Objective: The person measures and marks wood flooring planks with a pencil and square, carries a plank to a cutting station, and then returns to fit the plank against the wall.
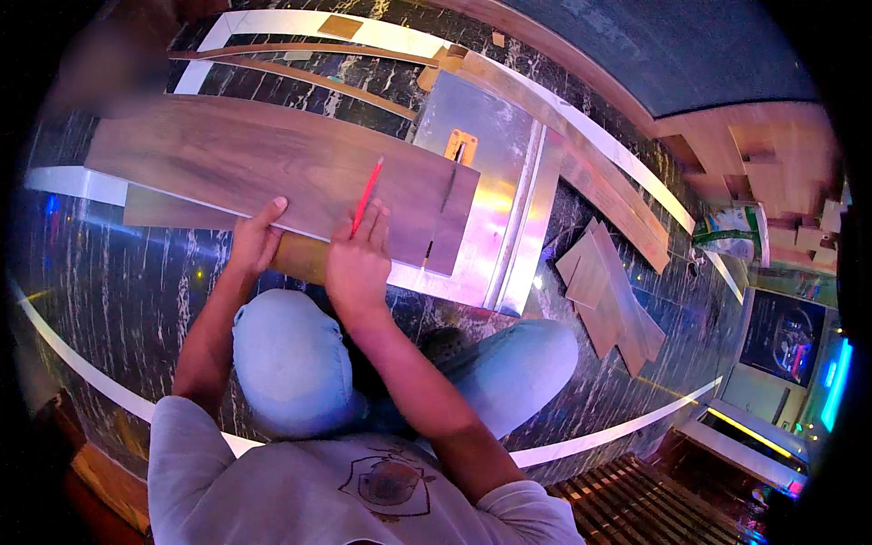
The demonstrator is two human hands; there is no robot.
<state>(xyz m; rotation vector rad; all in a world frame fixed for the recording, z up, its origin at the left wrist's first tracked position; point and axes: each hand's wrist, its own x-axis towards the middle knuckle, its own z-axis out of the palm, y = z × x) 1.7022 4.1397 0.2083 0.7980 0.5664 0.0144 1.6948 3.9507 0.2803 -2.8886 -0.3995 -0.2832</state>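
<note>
A long brown wood-look plank (236, 154) lies in front of me, its right end over a silver metal table (486, 118). My left hand (259, 241) grips the plank's near edge, thumb on top and fingers curled below. In my right hand (359, 263) is a red pencil (367, 195), its tip pointing up and away. That hand rests at the plank's near edge, right of the left hand. Near the plank's right end a dark line runs across it, toward an orange plate (460, 145) with a dark slot on the metal table. Another board shows beneath the plank's left part.
Cut plank pieces (609, 295) lie on the dark streaked floor to the right. Long narrow strips (309, 68) lie beyond the plank, and a longer one (618, 209) beyond the metal table. A white and green bag (731, 232) stands farther right. A blurred shape is at upper left.
</note>
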